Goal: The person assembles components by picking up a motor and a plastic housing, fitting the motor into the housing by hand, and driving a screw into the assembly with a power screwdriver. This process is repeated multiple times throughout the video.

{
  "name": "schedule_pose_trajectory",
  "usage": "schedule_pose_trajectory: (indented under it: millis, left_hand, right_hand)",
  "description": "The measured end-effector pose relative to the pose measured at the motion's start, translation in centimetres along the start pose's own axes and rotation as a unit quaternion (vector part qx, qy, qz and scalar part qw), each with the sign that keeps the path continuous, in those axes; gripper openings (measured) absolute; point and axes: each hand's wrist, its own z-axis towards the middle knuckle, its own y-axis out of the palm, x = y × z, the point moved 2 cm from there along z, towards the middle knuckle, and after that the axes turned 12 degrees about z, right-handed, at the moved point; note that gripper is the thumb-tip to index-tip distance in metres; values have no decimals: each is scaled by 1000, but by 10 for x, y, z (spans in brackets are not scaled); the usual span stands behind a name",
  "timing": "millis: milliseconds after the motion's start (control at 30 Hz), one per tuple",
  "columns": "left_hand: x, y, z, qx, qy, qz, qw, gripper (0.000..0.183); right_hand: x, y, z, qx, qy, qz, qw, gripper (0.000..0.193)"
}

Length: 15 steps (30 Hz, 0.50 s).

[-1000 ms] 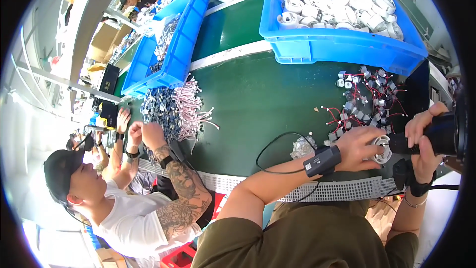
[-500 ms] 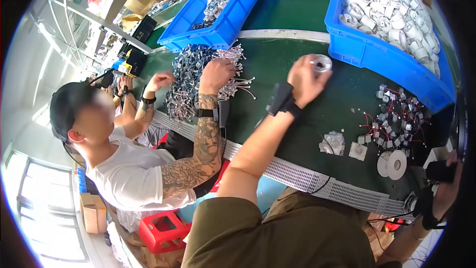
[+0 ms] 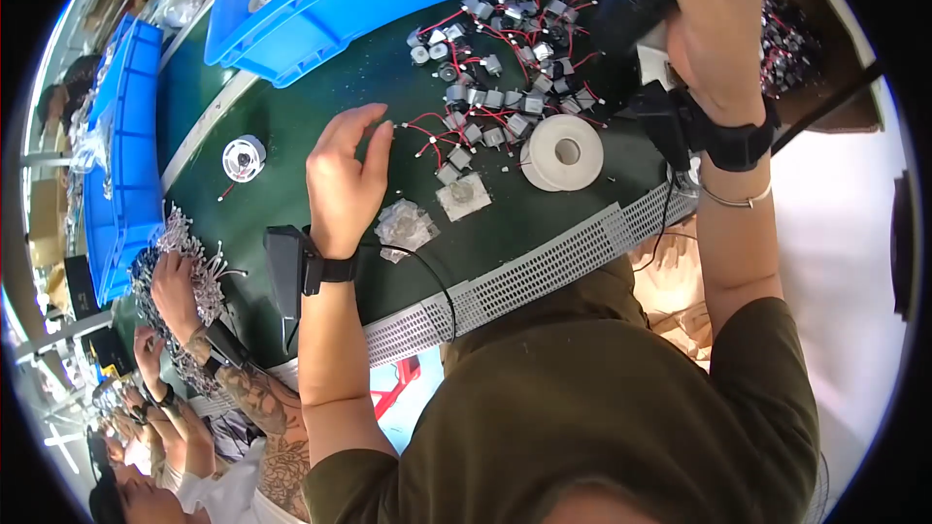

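Note:
My left hand [image 3: 345,175] is over the green belt with nothing in it, thumb and fingers apart. To its left, a round white plastic housing [image 3: 244,158] with a short red wire lies on the belt, apart from the hand. My right hand [image 3: 716,34] is wrapped around a thick black cylindrical tool [image 3: 631,10], whose far end runs toward the top edge. Small grey motors with red wires [image 3: 495,97] are heaped between my hands. A white spool [image 3: 563,153] lies below the tool, beside a small whitish square block [image 3: 463,196] and a crumpled clear plastic piece [image 3: 405,230].
A blue bin [image 3: 330,10] of white housings stands at the back. Another blue bin [image 3: 124,155] is farther left, near a co-worker's hands [image 3: 173,296] in a pile of wired parts [image 3: 199,277]. A perforated rail [image 3: 515,286] edges the belt. A cardboard box [image 3: 825,58] stands right.
The view has swung to the right. My left hand has let go of the round housing, which now lies on the belt. My right hand, earlier at the right rim, now shows clearly around the black tool.

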Motion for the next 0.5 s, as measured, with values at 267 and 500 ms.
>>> schedule_pose_trajectory:
  millis: [267,500]
  left_hand:
    - [-4,27,8,-135,111,64,983,16]
    - [-1,-4,42,-198,25,-63,978,8]
  right_hand:
    - [2,-7,-26,76,-124,34,989,46]
    - [16,-6,-56,-149,-27,-116,982,26]
